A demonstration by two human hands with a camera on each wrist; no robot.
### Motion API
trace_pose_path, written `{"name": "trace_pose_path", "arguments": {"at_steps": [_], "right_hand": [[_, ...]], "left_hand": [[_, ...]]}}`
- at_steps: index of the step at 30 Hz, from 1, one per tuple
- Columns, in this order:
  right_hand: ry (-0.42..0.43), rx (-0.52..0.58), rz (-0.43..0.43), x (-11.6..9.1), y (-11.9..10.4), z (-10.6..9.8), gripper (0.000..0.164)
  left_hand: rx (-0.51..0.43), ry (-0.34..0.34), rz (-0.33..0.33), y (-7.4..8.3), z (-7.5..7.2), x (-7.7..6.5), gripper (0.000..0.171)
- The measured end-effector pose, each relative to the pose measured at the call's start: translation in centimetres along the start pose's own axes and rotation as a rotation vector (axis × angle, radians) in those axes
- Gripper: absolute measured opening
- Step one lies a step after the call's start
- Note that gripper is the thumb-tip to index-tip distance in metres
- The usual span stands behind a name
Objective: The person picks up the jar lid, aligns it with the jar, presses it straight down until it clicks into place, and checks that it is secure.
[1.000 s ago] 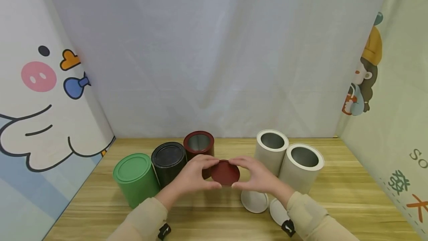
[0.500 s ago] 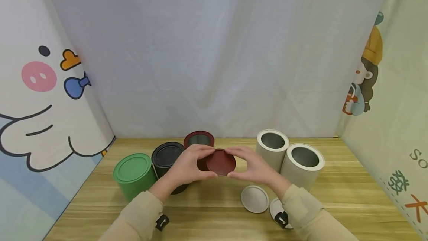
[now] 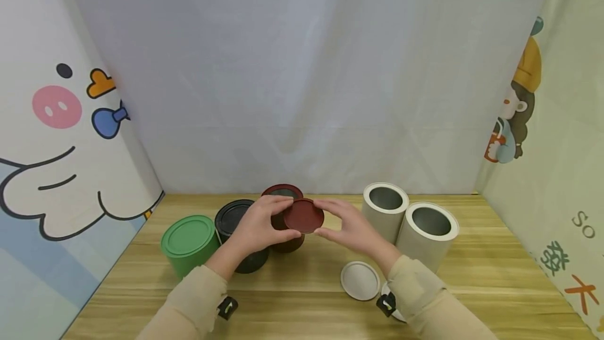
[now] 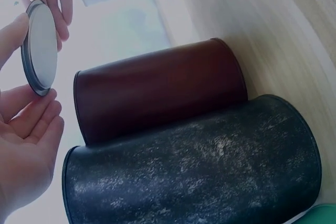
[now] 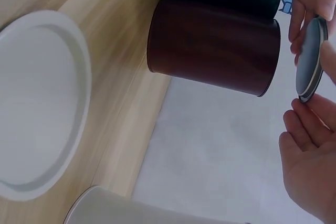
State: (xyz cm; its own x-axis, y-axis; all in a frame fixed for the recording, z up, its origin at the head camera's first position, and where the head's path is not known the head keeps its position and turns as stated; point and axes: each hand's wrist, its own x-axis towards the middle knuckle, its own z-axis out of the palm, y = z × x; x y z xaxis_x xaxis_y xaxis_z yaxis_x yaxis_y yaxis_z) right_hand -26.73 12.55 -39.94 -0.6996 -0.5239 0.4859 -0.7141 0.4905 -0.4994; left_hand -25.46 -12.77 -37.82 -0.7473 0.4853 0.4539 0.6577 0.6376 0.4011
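A dark red round lid (image 3: 304, 216) is held up between my two hands. The thumb and fingers of my left hand (image 3: 263, 224) pinch its left edge; those of my right hand (image 3: 353, 227) pinch its right edge. Both wrist views show the lid's pale metallic underside (image 4: 46, 45) facing down. Just behind and left of the lid stands the dark red can (image 3: 289, 245), its top open and partly covered in the head view by the lid and left hand. In the right wrist view the red can (image 5: 212, 45) sits lower than the lid.
Left of the red can stand a black can (image 3: 252, 262) and a green can (image 3: 189, 240), both lidded. Two open white cans (image 3: 384, 219) stand at the right. A white lid (image 3: 359, 280) lies on the wooden table (image 3: 302, 308); another is partly hidden by my right wrist.
Both hands have raised the red lid and carried it left and away from me, toward the red can. The cans and the white lids have stayed where they were.
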Motion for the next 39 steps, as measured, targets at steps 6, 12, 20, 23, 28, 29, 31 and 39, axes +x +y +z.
{"name": "trace_pose_path", "arguments": {"at_steps": [6,12,20,23,28,29,31,39], "right_hand": [[0.039,-0.004,0.026,1.2,-0.6,0.3,0.056],[0.062,-0.007,0.026,2.5,-1.0,0.6,0.054],[0.045,-0.018,0.046,4.1,-0.9,0.9,0.052],[0.034,-0.02,0.056,4.5,-1.0,0.9,0.051],[0.018,-0.006,0.075,5.2,-1.0,1.3,0.051],[0.015,-0.006,0.079,5.3,-1.0,1.4,0.051],[0.008,-0.005,0.089,5.4,-1.0,1.6,0.051],[-0.023,0.017,0.142,5.9,-0.8,2.1,0.05]], "left_hand": [[0.011,0.04,-0.026,-0.6,-0.6,0.3,0.069],[-0.001,0.03,-0.081,-1.1,-1.4,0.7,0.069],[-0.022,-0.01,-0.131,-1.9,-2.3,1.6,0.068],[-0.021,-0.019,-0.139,-2.1,-2.5,1.8,0.067],[-0.018,-0.036,-0.15,-2.5,-2.7,2.0,0.067],[-0.018,-0.043,-0.156,-2.6,-2.7,2.0,0.067],[-0.018,-0.059,-0.171,-2.7,-2.7,2.1,0.067],[-0.03,-0.115,-0.241,-3.2,-2.6,2.3,0.068]]}}
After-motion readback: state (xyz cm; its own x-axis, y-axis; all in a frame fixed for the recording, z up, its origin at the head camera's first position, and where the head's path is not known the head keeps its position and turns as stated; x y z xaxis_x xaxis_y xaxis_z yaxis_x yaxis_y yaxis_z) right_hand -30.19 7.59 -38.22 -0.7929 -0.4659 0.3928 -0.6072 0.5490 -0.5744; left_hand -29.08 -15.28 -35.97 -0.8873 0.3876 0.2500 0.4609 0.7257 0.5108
